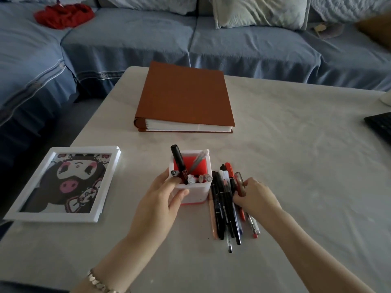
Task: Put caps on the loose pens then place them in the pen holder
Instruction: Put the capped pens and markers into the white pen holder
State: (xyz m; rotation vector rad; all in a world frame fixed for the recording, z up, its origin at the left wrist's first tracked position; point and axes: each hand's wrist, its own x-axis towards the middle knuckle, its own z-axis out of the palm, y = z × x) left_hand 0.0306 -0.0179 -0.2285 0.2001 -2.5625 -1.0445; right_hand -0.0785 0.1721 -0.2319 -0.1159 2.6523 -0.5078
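Observation:
A white pen holder (195,194) with a red inside stands near the table's front middle, with a black marker (179,163), a clear pen and several capped pens in it. My left hand (164,196) grips the holder's left side, thumb across its front. A pile of loose pens (225,208) lies just right of the holder, black, red and orange ones among them. My right hand (257,196) rests on the pile's right side and pinches a red pen with a translucent cap (240,183).
A brown binder (184,96) lies behind the holder. A white picture frame (63,183) sits at the left table edge. A black keyboard corner (380,125) shows at the right edge. A blue sofa (148,37) stands beyond the table.

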